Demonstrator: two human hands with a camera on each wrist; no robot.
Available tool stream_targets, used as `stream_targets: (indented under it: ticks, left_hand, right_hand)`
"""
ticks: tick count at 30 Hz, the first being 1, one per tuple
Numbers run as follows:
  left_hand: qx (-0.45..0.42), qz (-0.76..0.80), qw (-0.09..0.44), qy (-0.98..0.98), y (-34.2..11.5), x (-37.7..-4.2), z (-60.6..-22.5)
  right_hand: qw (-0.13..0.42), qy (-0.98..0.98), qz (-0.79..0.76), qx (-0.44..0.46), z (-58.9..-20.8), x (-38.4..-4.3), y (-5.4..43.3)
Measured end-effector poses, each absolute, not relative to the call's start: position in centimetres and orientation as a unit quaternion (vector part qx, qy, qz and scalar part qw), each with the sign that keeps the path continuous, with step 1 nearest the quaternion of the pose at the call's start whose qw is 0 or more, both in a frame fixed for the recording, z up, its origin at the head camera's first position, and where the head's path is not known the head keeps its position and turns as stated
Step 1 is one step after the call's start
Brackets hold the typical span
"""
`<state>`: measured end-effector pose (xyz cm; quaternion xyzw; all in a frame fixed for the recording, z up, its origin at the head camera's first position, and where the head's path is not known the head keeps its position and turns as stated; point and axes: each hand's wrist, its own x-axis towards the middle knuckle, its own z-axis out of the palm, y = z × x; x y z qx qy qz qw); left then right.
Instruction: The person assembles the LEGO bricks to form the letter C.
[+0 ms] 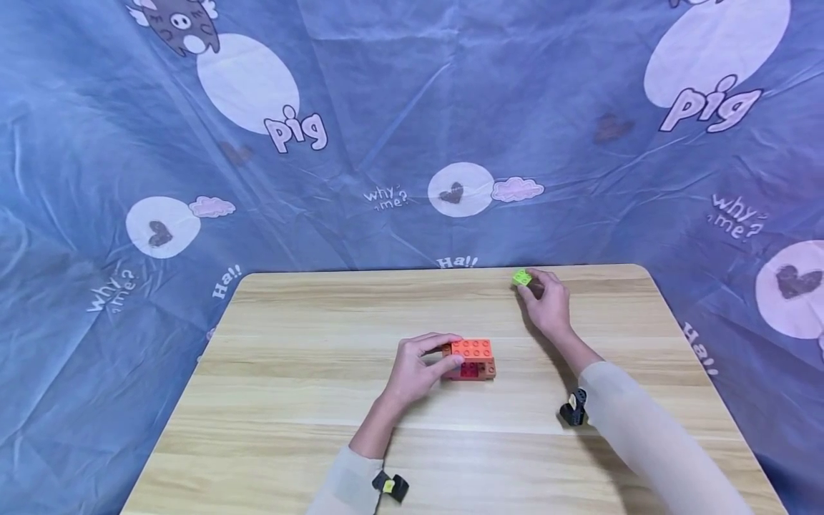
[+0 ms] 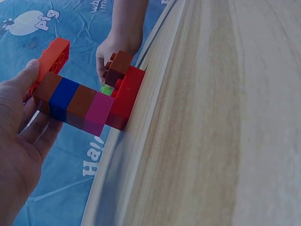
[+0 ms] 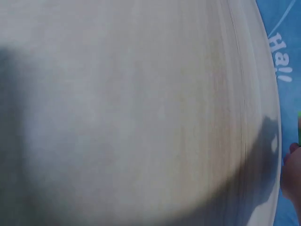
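My left hand [image 1: 412, 368] grips the upper part of a building-brick structure near the middle of the table. An orange brick [image 1: 472, 349] lies across its top. In the left wrist view, a column with a blue brick [image 2: 64, 100], brown bricks and a pink brick [image 2: 98, 113] rises from a red brick [image 2: 126, 99]. Another brown brick [image 2: 119, 68] sits on the red one, apart from the column. By the table's back edge, my right hand [image 1: 550, 302] pinches a small lime-green brick [image 1: 522, 277] between thumb and fingers.
The wooden table [image 1: 290, 400] has rounded back corners. A blue patterned cloth [image 1: 380, 107] hangs behind it and along both sides. Black wrist straps [image 1: 574, 408] sit on both sleeves.
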<state>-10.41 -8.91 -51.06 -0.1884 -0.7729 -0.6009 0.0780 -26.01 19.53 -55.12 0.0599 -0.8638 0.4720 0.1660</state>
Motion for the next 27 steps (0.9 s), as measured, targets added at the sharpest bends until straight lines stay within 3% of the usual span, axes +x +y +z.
stream_targets:
  ticks: [15, 27]
  left_hand:
    - [-0.190, -0.597, 0.077, -0.776, -8.8, -10.6, -51.2]
    - [-0.178, -0.597, 0.066, -0.780, -8.8, -10.4, -51.3]
  right_hand:
    - [0.121, -0.833, 0.520, 0.145, -52.9, -21.4, 19.3]
    - [0.064, -0.798, 0.580, 0.153, -51.6, -17.5, 19.0]
